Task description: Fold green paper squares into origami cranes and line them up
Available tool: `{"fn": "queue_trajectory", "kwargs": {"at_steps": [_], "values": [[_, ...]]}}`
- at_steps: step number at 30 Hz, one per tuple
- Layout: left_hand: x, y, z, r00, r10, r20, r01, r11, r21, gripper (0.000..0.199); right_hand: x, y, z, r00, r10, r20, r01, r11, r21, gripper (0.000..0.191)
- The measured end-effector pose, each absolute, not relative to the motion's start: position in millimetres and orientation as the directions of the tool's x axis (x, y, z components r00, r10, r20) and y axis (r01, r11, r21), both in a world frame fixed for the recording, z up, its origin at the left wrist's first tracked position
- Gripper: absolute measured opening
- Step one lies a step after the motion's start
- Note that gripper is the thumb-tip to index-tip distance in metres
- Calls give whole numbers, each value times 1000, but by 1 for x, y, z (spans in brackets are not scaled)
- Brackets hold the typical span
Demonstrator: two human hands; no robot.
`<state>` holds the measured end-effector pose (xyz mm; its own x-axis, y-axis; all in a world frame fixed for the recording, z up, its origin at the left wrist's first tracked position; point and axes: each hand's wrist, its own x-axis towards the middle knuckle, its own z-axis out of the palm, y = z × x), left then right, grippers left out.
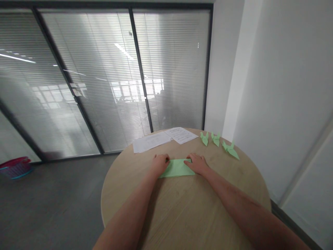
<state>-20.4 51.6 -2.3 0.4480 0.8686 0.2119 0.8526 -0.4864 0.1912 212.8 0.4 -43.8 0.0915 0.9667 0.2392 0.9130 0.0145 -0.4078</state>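
A light green sheet of paper (pixel 178 168) lies on the round table as a wide rectangle, apparently folded over. At its left end my left hand (pixel 160 164) has curled fingers, with thumb and fingertips closed at the upper corner. My right hand (pixel 197 163) grips the opposite end the same way, its thumb resting on the paper near the far edge. Both palms partly hide the short ends. Beyond my right hand stand three folded green paper cranes: one crane (pixel 204 139), a second crane (pixel 215 139) and a nearer crane (pixel 231 150).
White paper sheets (pixel 152 141) lie at the back left of the wooden table (pixel 179 208), overlapping a printed sheet (pixel 181 135). A glass partition with blinds (pixel 174 69) rises behind it. A white wall is to the right. A red and blue basket (pixel 16 167) sits on the floor.
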Motion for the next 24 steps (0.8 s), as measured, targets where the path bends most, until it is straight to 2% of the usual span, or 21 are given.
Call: {"fn": "queue_trajectory", "kwargs": {"at_steps": [4,7,11,17,24], "values": [[-24,51,0,418,876,242,845,-473,251,19,215,5,-44,124,943,308,865,50,-500,30],[-26,54,-1,395,889,233,843,-451,292,19,217,11,-48,140,945,296,782,78,-619,29],[-29,56,-2,381,892,245,842,-444,307,21,219,18,-54,186,944,273,677,79,-732,18],[-27,52,1,354,883,308,833,-447,325,35,219,21,-57,192,930,315,549,164,-819,18],[-19,46,2,455,815,358,808,-547,218,27,216,18,-59,157,936,314,517,193,-834,21]]}}
